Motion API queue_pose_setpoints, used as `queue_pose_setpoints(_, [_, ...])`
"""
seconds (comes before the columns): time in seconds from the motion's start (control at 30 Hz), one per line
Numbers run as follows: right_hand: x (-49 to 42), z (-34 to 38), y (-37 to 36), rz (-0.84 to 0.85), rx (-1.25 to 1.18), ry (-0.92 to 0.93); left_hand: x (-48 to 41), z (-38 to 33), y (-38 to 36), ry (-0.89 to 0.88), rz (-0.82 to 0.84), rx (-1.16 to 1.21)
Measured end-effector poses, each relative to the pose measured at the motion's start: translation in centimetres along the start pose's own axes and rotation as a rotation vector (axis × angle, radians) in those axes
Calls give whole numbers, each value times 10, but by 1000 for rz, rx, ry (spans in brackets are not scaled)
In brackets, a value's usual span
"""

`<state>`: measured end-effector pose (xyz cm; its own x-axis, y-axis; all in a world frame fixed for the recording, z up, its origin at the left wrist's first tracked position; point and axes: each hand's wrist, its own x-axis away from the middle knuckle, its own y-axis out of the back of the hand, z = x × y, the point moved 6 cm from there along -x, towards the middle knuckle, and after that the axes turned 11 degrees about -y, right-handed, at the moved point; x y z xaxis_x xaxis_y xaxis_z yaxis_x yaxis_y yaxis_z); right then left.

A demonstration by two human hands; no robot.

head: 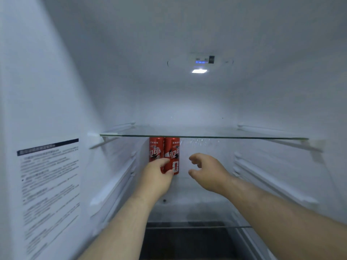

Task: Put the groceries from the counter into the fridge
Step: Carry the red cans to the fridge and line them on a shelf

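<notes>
Fridge (187, 106) interior, white walls, seen from the front w/ both arms reaching in. Glass shelf (206, 137) spans wall to wall at mid height, its front edge level. Sticker (48, 184) w/ black header and small print on the left wall; text too blurred to read. Lower shelf (197, 209) sits under the glass one and carries the task items; dark drawer (187, 241) below its front edge.

Left hand (155, 177): reaches to the cans, index finger and thumb curled onto the front of the right can (172, 149), pinching it low down; hand covers the bottom of the left can (155, 147). Right hand (210, 173): just right of the cans, apart from them, fingers loosely curled, holding nothing.

Both cans red, upright, side by side and touching, toward the back edge of the lower shelf, left of centre, tops right under the glass shelf.

Light (199, 71) lit in the ceiling, w/ a small blue display just behind it.
</notes>
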<state>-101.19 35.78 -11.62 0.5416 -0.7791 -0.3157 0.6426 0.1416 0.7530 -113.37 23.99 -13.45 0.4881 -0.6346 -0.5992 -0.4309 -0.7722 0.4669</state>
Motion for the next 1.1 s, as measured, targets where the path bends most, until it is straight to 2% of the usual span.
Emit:
queue_pose_setpoints(0.2, [28,3,20,-26,114,16,19,-18,2,-71,114,-105])
queue_pose_setpoints(0.5, [75,-8,46,-48,349,0,37,-53,16,-199,195,-295])
queue_pose_setpoints(0.8, [159,0,83,-22,278,-11,97,-111,43,-263,263,-477])
queue_pose_setpoints(1.1, [259,-26,125,12,278,7,188,-160,52,-203,306,-487])
